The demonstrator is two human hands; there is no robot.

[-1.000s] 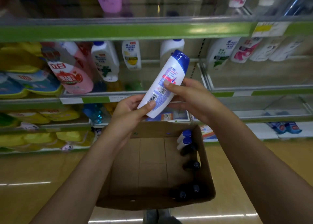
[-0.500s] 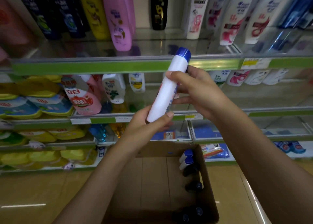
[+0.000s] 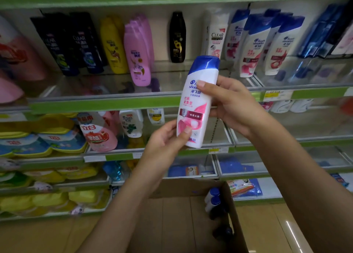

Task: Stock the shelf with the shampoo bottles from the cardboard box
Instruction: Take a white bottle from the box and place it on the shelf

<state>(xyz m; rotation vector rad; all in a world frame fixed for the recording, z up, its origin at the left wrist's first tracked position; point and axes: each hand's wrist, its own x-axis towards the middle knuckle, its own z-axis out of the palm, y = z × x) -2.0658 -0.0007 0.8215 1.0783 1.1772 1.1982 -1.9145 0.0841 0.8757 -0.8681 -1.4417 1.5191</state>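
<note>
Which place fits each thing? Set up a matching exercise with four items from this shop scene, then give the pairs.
Things:
1. white bottle with blue cap
2. cardboard box
3. black bottle
4. pink bottles

Places:
A. on the floor below the arms
B. standing alone at the shelf back
C. held by left hand and right hand
D. in a row, right of the yellow bottles

Pairs: 1-C, 2-A, 3-B, 4-D
</note>
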